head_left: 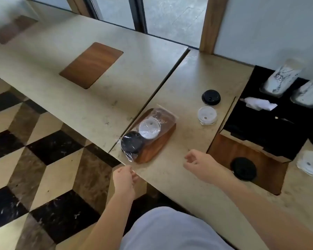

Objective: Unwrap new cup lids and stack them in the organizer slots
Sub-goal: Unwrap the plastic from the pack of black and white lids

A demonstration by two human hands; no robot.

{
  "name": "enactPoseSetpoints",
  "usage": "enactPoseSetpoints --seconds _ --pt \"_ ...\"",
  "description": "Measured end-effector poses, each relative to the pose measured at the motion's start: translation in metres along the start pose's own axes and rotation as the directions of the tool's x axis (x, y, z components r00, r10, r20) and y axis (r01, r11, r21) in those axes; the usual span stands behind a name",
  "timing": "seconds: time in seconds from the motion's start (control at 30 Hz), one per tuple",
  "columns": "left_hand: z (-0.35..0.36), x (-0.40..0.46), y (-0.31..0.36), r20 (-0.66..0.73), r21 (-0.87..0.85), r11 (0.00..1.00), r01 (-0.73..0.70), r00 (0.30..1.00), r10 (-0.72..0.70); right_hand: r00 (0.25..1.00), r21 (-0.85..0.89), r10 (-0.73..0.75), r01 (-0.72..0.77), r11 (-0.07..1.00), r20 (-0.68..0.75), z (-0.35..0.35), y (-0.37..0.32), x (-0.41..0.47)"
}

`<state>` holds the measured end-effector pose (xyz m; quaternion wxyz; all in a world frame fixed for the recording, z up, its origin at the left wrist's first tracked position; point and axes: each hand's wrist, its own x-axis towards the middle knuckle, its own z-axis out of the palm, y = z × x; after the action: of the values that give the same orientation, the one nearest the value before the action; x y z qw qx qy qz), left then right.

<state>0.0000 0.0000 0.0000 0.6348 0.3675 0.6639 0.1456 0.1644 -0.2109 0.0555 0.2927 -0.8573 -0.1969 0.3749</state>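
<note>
— Lids: where are they?
— A black lid (132, 144) and a white lid (149, 128) lie sealed in a clear bag (148, 130) on a wooden inlay (159, 141) near the worktop (179, 177) front edge. Two loose lids, black (211, 97) above white (207, 115), sit apart to the right, just beside the organizer (271, 127).
— Any writing?
— None readable. The cups (280, 78) in the organizer carry a dark line drawing, too blurred to make out.
— Hands?
— The left hand (124, 179) hangs off the worktop edge, its grip loosely curled, empty. The right hand (200, 162) hovers over bare worktop, fingers half open, holding nothing.
— Room to move?
— Open surface between bag and organizer; a seam (157, 94) runs just left of the bag.
</note>
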Motion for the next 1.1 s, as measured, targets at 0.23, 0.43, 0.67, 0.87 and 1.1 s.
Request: enactPoseSetpoints --seconds 0.23,0.43,0.67,0.87,1.1 --pt "0.012 0.057 0.037 0.094 0.105 0.992 -0.067 0.994 0.057 0.988 -0.099 0.155 -0.157 0.983 -0.025 -0.014 -0.033 0.102" --pt "0.021 0.084 0.048 0.148 0.166 0.984 -0.06 0.988 0.036 0.964 0.095 0.187 -0.171 0.981 -0.191 -0.027 -0.062 0.167" --pt "0.02 0.096 0.066 0.206 0.187 0.982 0.034 0.976 -0.073 0.958 0.222 0.241 -0.204 0.953 -0.157 -0.021 -0.065 0.185" --pt "0.028 0.083 0.076 0.244 0.215 0.977 -0.009 0.969 -0.045 0.961 0.379 0.235 -0.165 0.911 -0.147 -0.024 -0.043 0.152" --pt "0.058 0.044 0.066 0.44 0.259 0.962 -0.083 0.897 -0.041 0.864 0.649 0.423 -0.16 0.744 -0.271 -0.028 0.035 0.055"
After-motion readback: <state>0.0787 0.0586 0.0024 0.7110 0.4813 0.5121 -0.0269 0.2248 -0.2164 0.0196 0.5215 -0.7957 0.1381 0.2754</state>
